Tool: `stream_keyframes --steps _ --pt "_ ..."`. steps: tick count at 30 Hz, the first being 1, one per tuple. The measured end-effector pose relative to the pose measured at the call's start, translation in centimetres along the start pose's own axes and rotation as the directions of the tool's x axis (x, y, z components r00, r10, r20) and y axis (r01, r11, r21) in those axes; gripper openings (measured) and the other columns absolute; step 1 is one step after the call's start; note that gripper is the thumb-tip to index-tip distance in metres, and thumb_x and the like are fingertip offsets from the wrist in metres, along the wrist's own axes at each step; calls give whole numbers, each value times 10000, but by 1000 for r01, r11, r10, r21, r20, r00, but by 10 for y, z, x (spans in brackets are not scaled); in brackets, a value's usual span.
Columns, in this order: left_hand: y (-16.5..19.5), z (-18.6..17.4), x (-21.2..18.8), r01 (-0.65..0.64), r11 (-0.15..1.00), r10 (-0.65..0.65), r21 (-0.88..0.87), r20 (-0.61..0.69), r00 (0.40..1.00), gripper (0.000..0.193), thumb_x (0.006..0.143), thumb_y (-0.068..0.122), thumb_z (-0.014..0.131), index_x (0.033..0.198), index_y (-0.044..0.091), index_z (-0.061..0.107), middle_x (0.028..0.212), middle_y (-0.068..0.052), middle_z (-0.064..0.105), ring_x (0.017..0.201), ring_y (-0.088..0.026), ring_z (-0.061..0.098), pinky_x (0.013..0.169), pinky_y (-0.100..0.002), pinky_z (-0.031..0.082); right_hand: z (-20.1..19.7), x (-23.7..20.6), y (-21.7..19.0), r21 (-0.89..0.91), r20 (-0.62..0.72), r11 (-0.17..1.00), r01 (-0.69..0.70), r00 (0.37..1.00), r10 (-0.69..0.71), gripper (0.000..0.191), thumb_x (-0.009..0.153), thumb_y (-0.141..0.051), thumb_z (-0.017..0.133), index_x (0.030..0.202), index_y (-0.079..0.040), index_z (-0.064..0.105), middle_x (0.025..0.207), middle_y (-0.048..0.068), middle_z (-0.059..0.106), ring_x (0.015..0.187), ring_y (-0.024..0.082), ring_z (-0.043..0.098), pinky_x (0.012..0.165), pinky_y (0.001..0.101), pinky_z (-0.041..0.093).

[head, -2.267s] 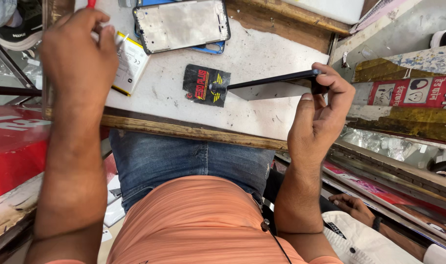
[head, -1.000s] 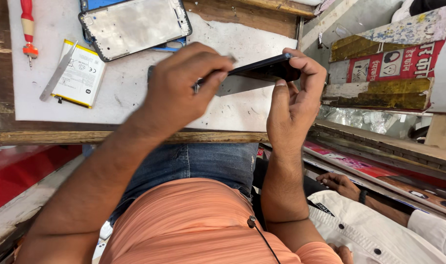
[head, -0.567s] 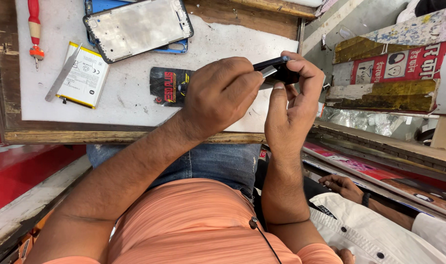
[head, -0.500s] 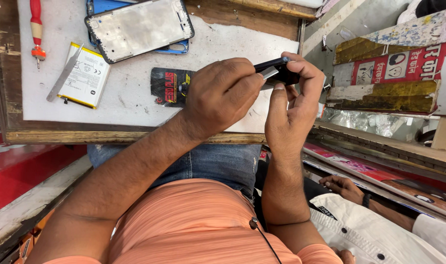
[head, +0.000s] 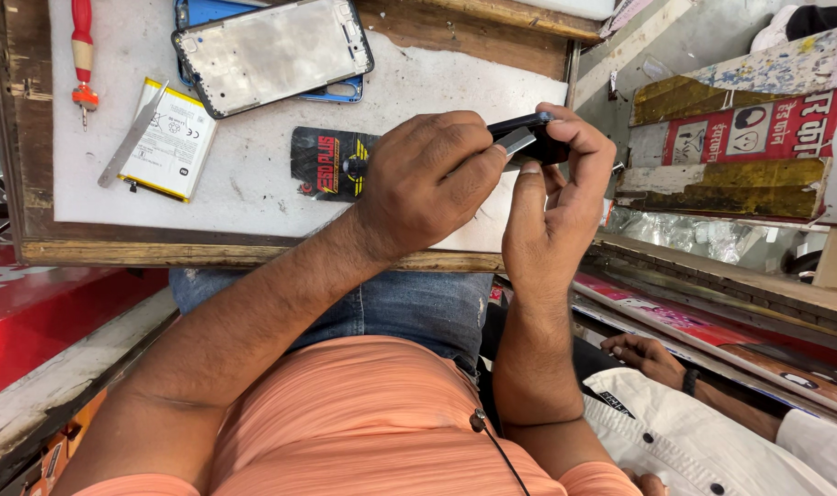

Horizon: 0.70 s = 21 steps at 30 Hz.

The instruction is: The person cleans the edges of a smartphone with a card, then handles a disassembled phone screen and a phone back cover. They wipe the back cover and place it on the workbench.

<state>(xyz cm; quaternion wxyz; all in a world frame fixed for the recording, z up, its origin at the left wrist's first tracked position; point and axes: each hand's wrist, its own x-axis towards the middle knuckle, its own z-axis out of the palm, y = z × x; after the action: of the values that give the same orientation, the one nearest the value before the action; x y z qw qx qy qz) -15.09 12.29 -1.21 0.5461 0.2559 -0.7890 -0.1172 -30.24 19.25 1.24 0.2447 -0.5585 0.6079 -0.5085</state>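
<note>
Right of centre in the frame, our right hand (head: 551,216) closes its fingers round a dark phone (head: 526,140), holding it steady on edge above the white bench (head: 253,197). Our left hand (head: 427,179) closes over it, pinching a thin metal strip (head: 516,142) against its edge. At upper left lie a phone frame (head: 271,50), a battery (head: 172,138) and a red screwdriver (head: 83,50).

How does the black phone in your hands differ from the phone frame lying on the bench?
The black phone is held edge-on above the bench by the left hand and right hand; the phone frame lies flat and untouched. The phone looks dark, the frame silvery grey and bare. Both are slim, rectangular phone parts.
</note>
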Motion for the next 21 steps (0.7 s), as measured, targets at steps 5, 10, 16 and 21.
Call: stream_keyframes --steps 5,10,16,21 --pt "3 2 1 19 1000 -19 -9 -21 1000 128 973 24 778 1025 32 662 1015 -69 619 988 -200 699 832 -343 628 0 -1 0 33 8 999 5 1000 -5 347 1066 157 457 1353 -38 457 1455 147 522 1326 179 544 1120 325 547" --pt "5 4 2 72 997 -72 -35 0 997 183 966 24 793 1059 32 636 1027 -76 614 988 -207 701 816 -331 623 -2 -1 2 45 13 999 0 1000 -1 352 1066 160 461 1362 -31 452 1459 145 517 1339 179 537 1133 311 536" --pt "5 5 3 208 971 -208 -120 20 978 207 956 24 789 1048 60 608 1046 -58 624 958 -210 703 805 -337 621 -2 -1 2 91 6 996 -18 1000 17 361 1064 166 470 1363 -36 457 1461 141 519 1289 165 535 1107 279 529" --pt "2 5 3 215 968 -213 -126 31 977 205 966 33 800 1040 66 611 1038 -45 622 921 -195 703 778 -325 618 -1 0 -1 8 0 1000 -26 1000 26 421 1030 161 477 1392 -54 466 1444 143 539 1312 179 573 986 265 546"
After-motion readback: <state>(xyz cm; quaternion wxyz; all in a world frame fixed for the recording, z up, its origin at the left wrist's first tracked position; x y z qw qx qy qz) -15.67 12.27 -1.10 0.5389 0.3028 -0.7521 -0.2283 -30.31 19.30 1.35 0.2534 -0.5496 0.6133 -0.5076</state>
